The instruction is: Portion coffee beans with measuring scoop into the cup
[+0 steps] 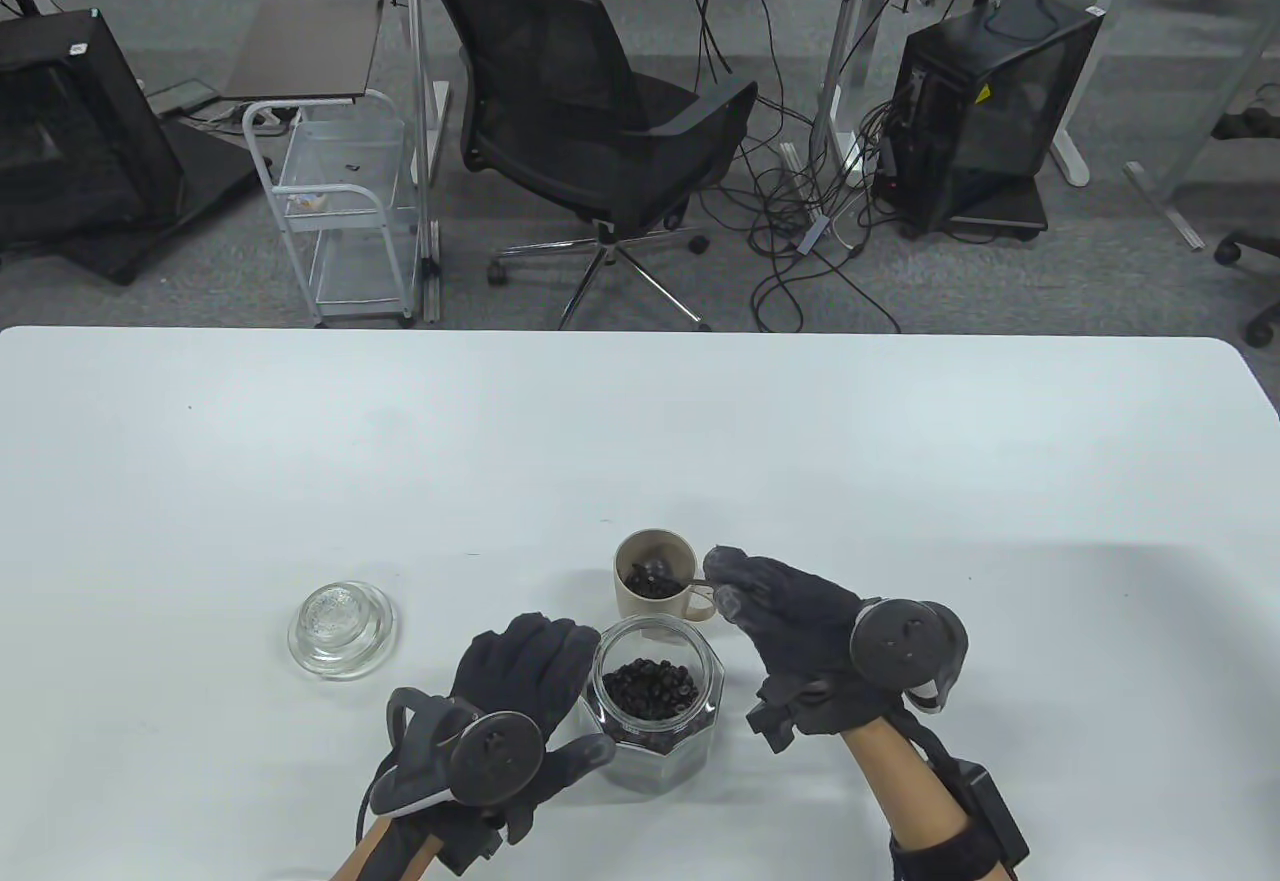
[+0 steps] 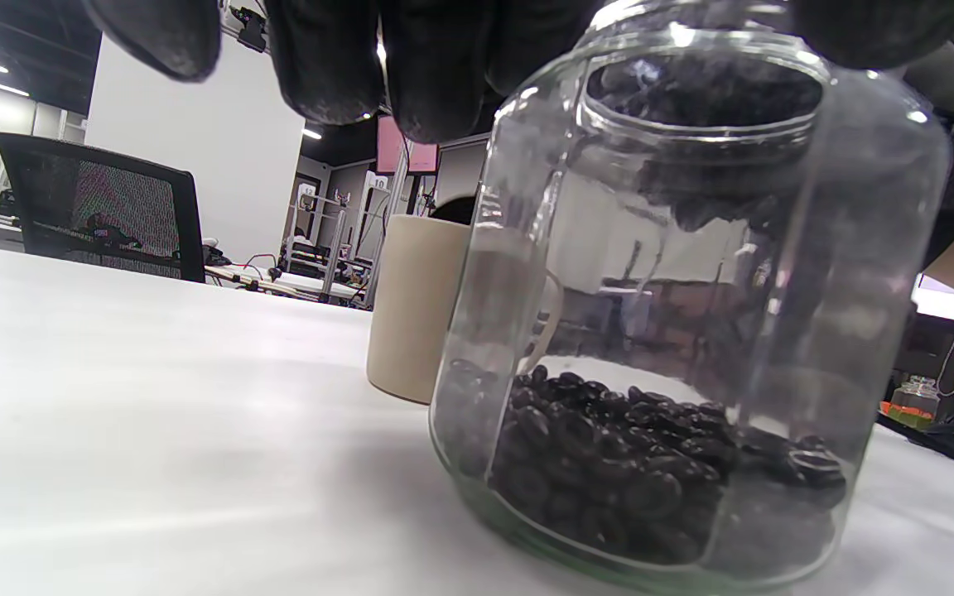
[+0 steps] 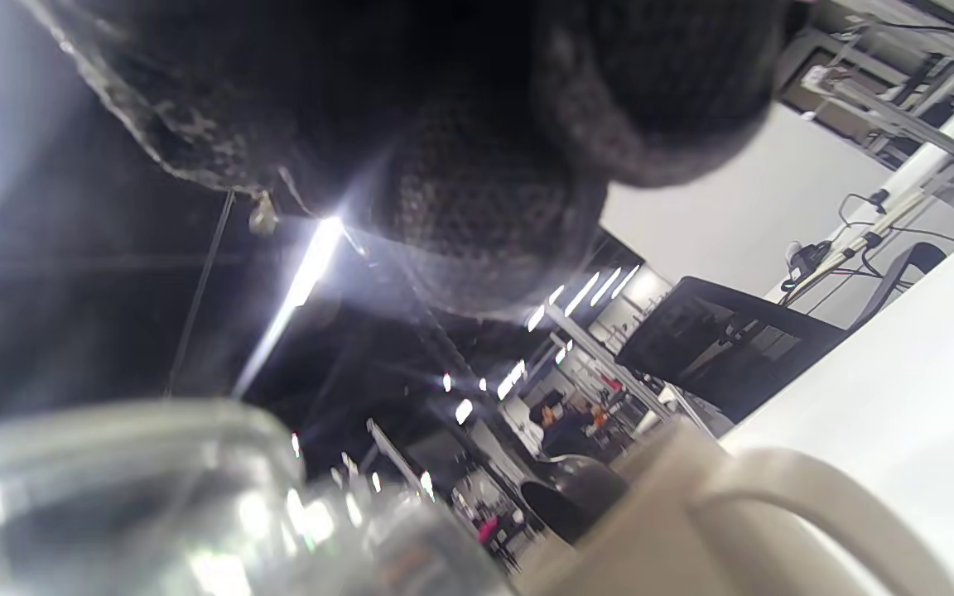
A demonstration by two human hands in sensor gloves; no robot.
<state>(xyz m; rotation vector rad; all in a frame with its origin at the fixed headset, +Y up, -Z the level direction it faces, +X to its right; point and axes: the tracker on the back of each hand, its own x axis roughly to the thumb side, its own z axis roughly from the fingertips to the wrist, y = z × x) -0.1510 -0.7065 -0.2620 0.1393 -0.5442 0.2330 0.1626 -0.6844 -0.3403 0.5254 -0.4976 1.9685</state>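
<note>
Table view: right hand (image 1: 770, 611) pinching the measuring scoop (image 1: 655, 576), bowl tipped inside the cup (image 1: 655, 589) just beyond the jar (image 1: 655, 711); best kept low over the rim while tipping. Left hand (image 1: 525, 696) curled round the jar on the bench (image 1: 640, 441).

Left wrist view: fingers (image 2: 436, 74) against the glass; beans (image 2: 626, 472) low.

Right wrist view: blurred; cup handle (image 3: 808, 505) close by.

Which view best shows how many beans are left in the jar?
The left wrist view: it looks through the jar's side at the beans layered along its bottom. The table view looks down its open mouth at them. The right wrist view shows only a blurred glass rim.
</note>
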